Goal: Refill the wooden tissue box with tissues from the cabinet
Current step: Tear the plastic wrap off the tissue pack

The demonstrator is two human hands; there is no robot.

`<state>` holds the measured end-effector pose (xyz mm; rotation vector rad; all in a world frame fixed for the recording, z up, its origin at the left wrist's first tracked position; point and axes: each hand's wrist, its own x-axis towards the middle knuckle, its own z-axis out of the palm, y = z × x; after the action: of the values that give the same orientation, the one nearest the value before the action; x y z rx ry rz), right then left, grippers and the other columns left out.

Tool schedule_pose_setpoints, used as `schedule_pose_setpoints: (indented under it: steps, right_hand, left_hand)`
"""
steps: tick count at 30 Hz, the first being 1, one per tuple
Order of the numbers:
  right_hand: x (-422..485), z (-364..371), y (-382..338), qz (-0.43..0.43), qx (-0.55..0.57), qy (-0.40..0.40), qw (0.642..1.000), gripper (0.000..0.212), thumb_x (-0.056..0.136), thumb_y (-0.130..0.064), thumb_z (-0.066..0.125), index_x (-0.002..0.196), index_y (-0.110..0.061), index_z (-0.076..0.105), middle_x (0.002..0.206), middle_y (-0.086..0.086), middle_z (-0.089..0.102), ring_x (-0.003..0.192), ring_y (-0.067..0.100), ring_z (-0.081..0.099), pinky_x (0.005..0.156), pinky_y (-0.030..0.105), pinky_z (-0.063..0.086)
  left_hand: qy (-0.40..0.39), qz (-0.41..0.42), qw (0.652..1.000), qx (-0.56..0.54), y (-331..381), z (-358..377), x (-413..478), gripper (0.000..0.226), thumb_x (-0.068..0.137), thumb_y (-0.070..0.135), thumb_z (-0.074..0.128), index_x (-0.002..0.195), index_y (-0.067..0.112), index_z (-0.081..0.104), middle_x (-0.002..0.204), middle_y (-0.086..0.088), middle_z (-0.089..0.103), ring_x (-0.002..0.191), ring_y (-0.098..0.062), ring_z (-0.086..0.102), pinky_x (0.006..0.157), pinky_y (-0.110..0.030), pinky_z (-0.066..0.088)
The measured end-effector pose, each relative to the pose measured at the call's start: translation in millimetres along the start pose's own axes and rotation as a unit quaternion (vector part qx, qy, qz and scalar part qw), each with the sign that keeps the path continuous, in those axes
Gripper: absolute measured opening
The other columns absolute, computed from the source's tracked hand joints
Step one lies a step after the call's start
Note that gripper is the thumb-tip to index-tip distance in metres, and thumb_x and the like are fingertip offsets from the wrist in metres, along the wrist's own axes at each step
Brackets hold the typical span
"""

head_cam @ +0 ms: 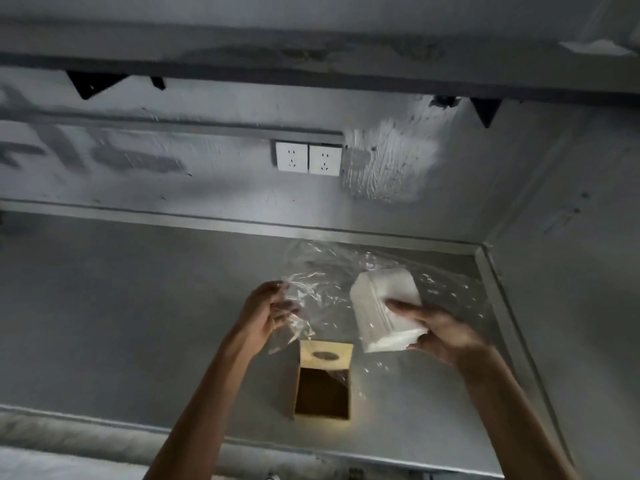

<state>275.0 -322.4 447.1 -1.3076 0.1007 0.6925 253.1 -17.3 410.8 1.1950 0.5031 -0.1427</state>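
Note:
A wooden tissue box [304,379] lies on the grey counter [121,323], its open side facing me and its oval slot face at the far end. Above and right of it, my right hand [446,332] grips a white stack of tissues [379,306], held in the air. My left hand [265,308] pinches a clear plastic wrapper [311,292], which spreads between both hands and hangs down over the box's top edge. The box's inside looks dark; I see no tissues in it.
The counter meets a grey wall with two white power sockets [308,157]. A raised rim runs along the counter's right side by the side wall [571,271]. A shelf on black brackets [93,84] hangs overhead. More clear plastic lies on the counter at right.

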Motion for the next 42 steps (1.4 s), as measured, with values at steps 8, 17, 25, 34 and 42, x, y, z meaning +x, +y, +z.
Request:
schedule_pose_setpoints:
  steps: [8,17,25,34,42]
  right_hand:
    - [25.3,27.1,-11.4,-0.088,0.081,0.190,0.974,0.028,0.084,-0.018,0.070,0.111,-0.020,0.063,0.086,-0.004,0.076,0.074,0.011,0.073,0.053,0.022,0.056]
    - [45.0,48.5,72.1,-0.058,0.191,0.167,0.966,0.066,0.078,-0.023,0.074,0.138,-0.017,0.045,0.117,0.011,0.051,0.108,0.029,0.052,0.075,0.039,0.058]
    - [26.2,53.3,105.8,-0.029,0.220,0.195,0.955,0.073,0.079,-0.021,0.071,0.144,-0.017,0.038,0.124,0.013,0.045,0.111,0.032,0.049,0.075,0.039,0.057]
    - [-27.3,14.1,70.2,-0.131,0.103,0.165,0.972,0.055,0.091,-0.005,0.059,0.140,-0.025,0.042,0.125,0.014,0.056,0.112,0.031,0.058,0.079,0.037,0.056]
    - [-48.8,-27.0,68.3,-0.100,-0.027,0.165,0.981,0.065,0.091,-0.040,0.059,0.145,-0.036,0.023,0.137,-0.003,0.050,0.105,0.000,0.058,0.090,0.017,0.045]
  left_hand:
    - [0.175,-0.071,0.975,-0.114,-21.4,-127.1,74.2,0.020,0.099,0.014,0.045,0.112,0.004,0.056,0.105,-0.022,0.054,0.090,-0.033,0.060,0.082,-0.043,0.052]
    - [0.304,-0.135,0.925,-0.181,-84.9,-157.5,83.3,0.026,0.096,-0.003,0.037,0.111,-0.015,0.054,0.127,-0.033,0.056,0.106,-0.038,0.064,0.082,-0.038,0.059]
    - [0.315,-0.199,0.910,-0.181,-107.2,-173.3,80.5,0.051,0.095,0.026,0.031,0.141,0.003,0.034,0.146,-0.009,0.045,0.111,-0.012,0.059,0.102,-0.039,0.045]
    - [-0.014,0.095,0.995,0.013,-47.1,48.9,-42.7,0.024,0.091,0.021,0.056,0.114,0.017,0.052,0.100,0.000,0.060,0.089,-0.016,0.059,0.069,-0.021,0.051]
    - [-0.202,-0.092,0.972,0.082,-102.8,186.6,-57.4,0.099,0.060,0.090,0.050,0.144,0.042,0.029,0.149,0.002,0.044,0.134,-0.022,0.045,0.113,-0.053,0.034]
